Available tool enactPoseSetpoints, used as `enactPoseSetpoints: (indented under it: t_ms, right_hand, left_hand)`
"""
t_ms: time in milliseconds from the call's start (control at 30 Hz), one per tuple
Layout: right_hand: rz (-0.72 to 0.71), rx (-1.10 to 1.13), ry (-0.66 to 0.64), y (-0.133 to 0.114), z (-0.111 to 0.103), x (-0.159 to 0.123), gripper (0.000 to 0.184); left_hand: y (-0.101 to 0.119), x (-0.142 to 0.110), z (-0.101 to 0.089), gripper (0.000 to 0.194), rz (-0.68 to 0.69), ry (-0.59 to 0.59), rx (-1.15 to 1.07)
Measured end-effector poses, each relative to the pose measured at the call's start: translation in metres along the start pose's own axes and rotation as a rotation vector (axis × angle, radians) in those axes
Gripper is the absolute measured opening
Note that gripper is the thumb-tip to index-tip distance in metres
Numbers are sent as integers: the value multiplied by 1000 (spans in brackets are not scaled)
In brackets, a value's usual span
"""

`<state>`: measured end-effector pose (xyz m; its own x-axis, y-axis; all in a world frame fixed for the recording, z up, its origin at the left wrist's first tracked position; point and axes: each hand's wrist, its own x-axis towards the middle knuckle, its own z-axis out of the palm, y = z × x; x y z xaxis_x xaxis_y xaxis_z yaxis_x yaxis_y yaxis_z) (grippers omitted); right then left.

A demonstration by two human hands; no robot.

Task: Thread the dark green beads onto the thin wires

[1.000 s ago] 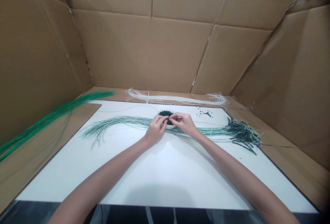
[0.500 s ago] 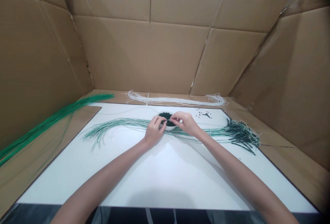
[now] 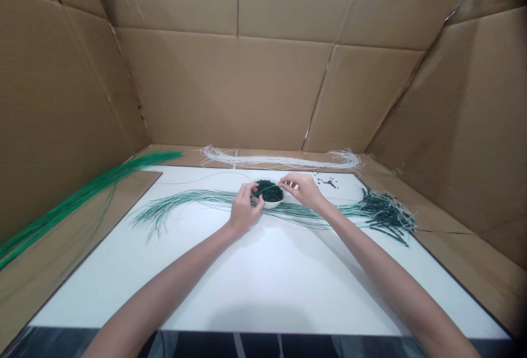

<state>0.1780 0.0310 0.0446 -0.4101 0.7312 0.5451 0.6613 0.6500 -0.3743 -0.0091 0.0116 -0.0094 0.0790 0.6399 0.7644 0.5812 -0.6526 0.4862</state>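
Note:
A small white bowl [image 3: 272, 205] heaped with dark green beads [image 3: 269, 190] sits mid-table. My left hand [image 3: 244, 207] is at the bowl's left side, thumb and fingers apart near the rim; whether they touch it is hard to tell. Just past the right rim, my right hand [image 3: 303, 189] pinches a thin green string, which crosses above the beads toward the left hand. Any beads on that string are too small to make out. Beneath the bowl and hands lies a bundle of green strings [image 3: 201, 194], its right end packed with dark beaded strands [image 3: 385, 211].
Loose dark beads [image 3: 327, 182] are scattered behind my right hand. A white string bundle [image 3: 267, 159] lies along the back edge, and a thick green bundle [image 3: 88, 192] on the left. Cardboard walls [image 3: 222, 89] enclose the white table [image 3: 263, 281].
My right hand has drawn a little to the right with the string. My left fingers have spread from a pinch above the bowl, leaving more beads visible.

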Motion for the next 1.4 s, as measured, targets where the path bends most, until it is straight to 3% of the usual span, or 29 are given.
enactPoseSetpoints:
  t_ms: [433, 1133, 1400]
  right_hand:
    - [47, -55, 26, 9, -6, 0, 19]
    - [50, -73, 33, 9, -11, 2, 17]
    - [36, -70, 45, 7, -12, 2, 18]
  left_hand:
    - [-10, -3, 4, 41, -61, -28, -114]
    - [-4, -1, 2, 11, -74, -13, -67]
    - [-6, -1, 2, 7, -80, -3, -65]
